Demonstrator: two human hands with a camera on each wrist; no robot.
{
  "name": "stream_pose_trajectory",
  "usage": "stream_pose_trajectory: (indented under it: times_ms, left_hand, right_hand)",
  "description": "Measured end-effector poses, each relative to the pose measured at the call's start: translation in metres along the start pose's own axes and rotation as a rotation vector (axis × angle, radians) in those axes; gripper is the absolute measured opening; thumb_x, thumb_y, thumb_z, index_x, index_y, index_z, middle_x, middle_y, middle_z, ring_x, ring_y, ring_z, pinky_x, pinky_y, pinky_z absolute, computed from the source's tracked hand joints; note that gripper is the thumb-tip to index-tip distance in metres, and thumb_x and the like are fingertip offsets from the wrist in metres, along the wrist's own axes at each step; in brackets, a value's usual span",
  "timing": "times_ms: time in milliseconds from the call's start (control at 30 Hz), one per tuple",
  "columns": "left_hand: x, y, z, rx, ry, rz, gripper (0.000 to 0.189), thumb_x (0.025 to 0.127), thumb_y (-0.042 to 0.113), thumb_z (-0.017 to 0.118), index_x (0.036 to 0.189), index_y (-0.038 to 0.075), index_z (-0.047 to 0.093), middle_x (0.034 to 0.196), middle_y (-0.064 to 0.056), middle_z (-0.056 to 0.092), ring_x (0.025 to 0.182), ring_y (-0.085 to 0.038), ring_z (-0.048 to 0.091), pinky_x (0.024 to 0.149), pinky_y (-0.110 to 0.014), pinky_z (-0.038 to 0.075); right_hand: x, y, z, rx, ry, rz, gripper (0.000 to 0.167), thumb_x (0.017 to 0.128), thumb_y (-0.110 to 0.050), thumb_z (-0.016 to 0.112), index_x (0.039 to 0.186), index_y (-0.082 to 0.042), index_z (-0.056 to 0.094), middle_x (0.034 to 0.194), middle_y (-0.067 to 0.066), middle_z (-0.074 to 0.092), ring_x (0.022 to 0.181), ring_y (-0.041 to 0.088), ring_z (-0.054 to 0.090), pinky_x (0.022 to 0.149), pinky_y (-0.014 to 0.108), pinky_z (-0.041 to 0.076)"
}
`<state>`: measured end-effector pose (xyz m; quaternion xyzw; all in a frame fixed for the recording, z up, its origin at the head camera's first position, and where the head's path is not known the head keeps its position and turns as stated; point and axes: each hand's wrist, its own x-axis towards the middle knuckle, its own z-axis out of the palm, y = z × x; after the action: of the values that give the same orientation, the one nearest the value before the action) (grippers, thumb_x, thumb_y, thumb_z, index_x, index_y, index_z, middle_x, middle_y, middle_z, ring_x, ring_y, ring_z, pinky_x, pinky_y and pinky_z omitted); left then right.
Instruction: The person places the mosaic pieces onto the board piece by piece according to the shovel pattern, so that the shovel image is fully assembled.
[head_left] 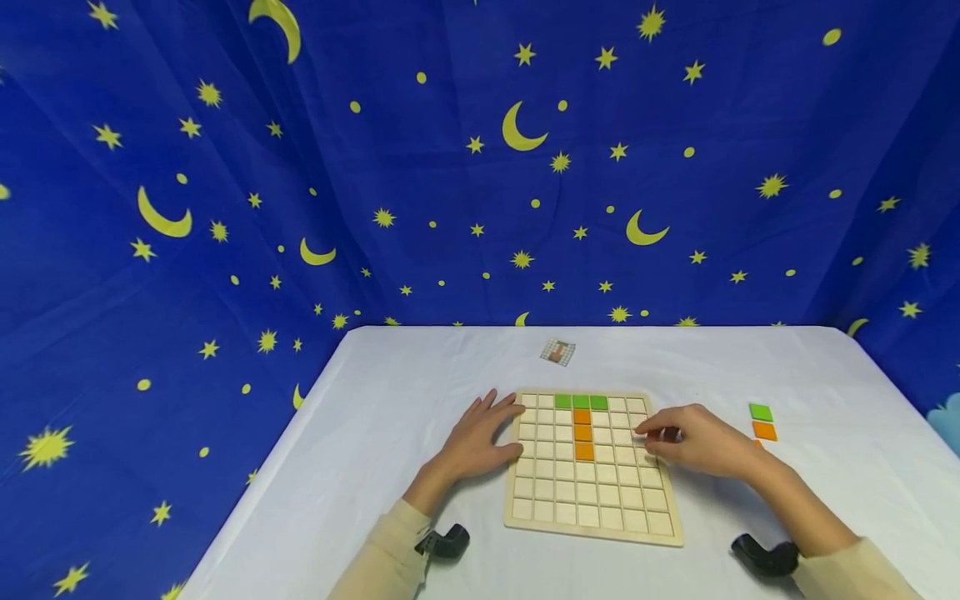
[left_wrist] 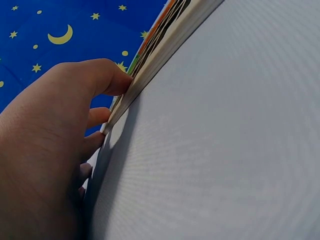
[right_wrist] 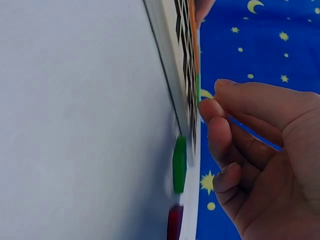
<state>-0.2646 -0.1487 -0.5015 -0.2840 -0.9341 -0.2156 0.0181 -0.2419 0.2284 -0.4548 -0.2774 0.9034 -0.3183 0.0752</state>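
Note:
A wooden grid board (head_left: 592, 533) lies flat on the table. Three green tiles (head_left: 581, 402) sit side by side in its top row, with three orange tiles (head_left: 582, 433) running down beneath the middle one. My left hand (head_left: 480, 437) touches the board's left edge with its thumb and fingers spread. Over the right edge hovers my right hand (head_left: 701, 439), its fingers loosely bent and thumb apart from them; nothing shows between the fingertips. A dark red tile (head_left: 670, 434) is partly visible behind those fingers. The right wrist view shows a green tile (right_wrist: 179, 165) beside the board.
Right of the right hand lie a loose green tile (head_left: 761, 412) and an orange tile (head_left: 765, 431), with another orange piece partly covered by the wrist. A small printed card (head_left: 558, 352) lies behind the board. A blue star-patterned curtain (head_left: 450, 183) stands beyond the white table (head_left: 420, 358).

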Motion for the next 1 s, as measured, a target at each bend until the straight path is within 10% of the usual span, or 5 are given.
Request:
stream_pose_trajectory:
  times_ms: [1000]
  left_hand:
    - [0.0, 0.0, 0.0, -0.001, -0.004, -0.008, 0.064, 0.086, 0.049, 0.057, 0.144, 0.023, 0.046, 0.154, 0.002, 0.032, 0.144, -0.026, 0.014, 0.117, -0.041, 0.009]
  right_hand:
    - [-0.033, 0.029, -0.029, -0.064, 0.009, 0.16, 0.031, 0.084, -0.018, 0.073, 0.114, -0.008, 0.07, 0.086, -0.009, 0.061, 0.073, 0.01, 0.054, 0.061, 0.025, 0.047]
